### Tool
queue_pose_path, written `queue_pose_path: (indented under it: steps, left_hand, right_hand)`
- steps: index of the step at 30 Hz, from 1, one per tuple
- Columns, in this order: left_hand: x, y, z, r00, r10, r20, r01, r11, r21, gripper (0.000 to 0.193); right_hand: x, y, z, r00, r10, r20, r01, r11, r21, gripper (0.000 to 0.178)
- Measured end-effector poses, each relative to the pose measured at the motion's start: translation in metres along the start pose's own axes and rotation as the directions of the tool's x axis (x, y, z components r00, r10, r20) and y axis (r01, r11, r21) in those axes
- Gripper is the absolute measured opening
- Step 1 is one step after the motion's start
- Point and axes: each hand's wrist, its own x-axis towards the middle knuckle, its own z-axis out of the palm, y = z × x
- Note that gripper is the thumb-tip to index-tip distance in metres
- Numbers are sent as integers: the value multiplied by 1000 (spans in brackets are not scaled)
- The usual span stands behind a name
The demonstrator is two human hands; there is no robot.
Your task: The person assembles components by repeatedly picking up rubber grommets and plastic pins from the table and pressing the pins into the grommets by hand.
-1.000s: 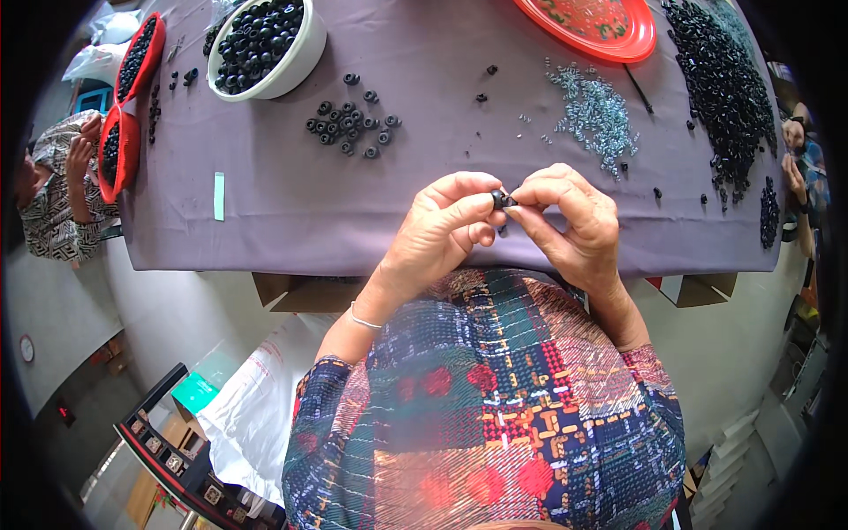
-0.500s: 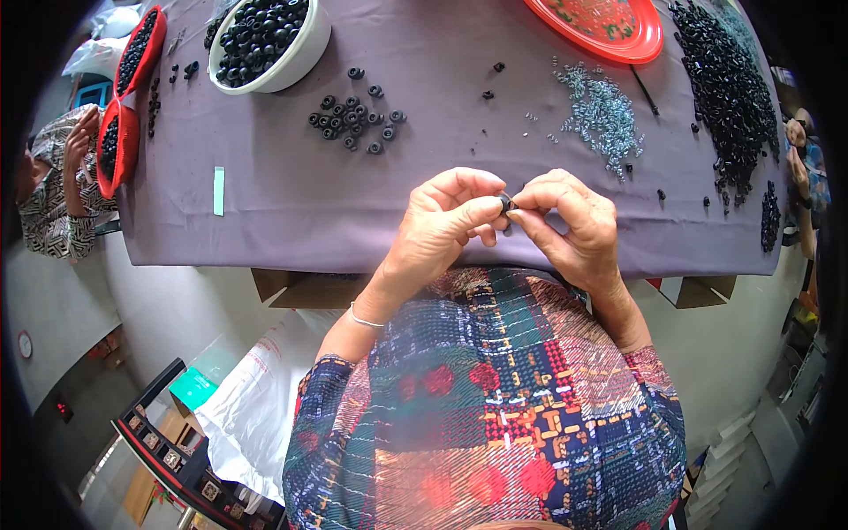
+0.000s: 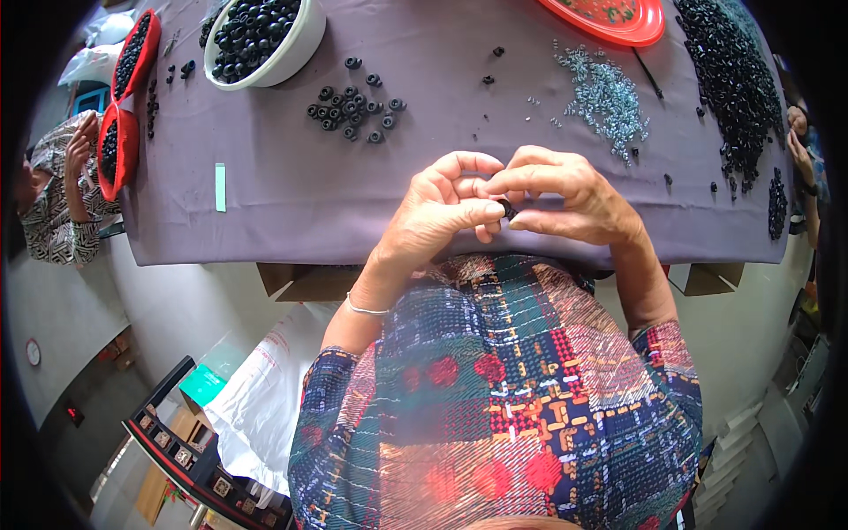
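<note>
Just above the table's near edge, both my hands meet over a small black round part [image 3: 506, 208]. My left hand [image 3: 442, 205] pinches it between thumb and fingers. From the other side my right hand [image 3: 574, 199] curls over the same spot, its thumb at the part's edge and its index finger reaching across to the left fingertips. The fingers hide much of the part, and anything smaller between them cannot be made out. Farther left on the table lies a loose group of black ring-shaped parts [image 3: 352, 111] with holes in their middles.
A white bowl [image 3: 307, 49] of black round parts stands far left, beside red containers [image 3: 126, 155]. Small clear bluish pieces [image 3: 608, 102] lie right of centre, near a red plate [image 3: 652, 26]. A large heap of small black pieces [image 3: 733, 106] covers the right side.
My right hand has turned and risen a little, its index finger now stretched over toward the left fingertips. My left hand stays nearly in place with the black part. The view has shifted slightly.
</note>
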Motion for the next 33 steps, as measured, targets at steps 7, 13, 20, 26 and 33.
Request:
queue_pose_path:
  steps: [7,13,20,26,33]
  left_hand:
    - [-5,-13,-4,992,-116,52,116,993,-9,42]
    - [-7,-17,-2,979,-188,83,195,977,-85,39]
    - [-8,-23,-6,969,-195,149,211,972,-104,39]
    - [-12,-23,-14,981,-156,112,180,949,-259,33]
    - [-12,22,-36,761,575,-300,-328,740,587,15]
  right_hand:
    - [-8,1,5,993,68,100,-76,994,77,21]
    - [-17,-7,8,993,72,93,-77,996,47,22]
    - [-21,-2,20,998,10,61,-16,994,106,21]
    - [-12,2,32,999,42,-14,-39,985,166,21]
    - [-2,34,-13,840,-160,-519,-197,801,-565,20]
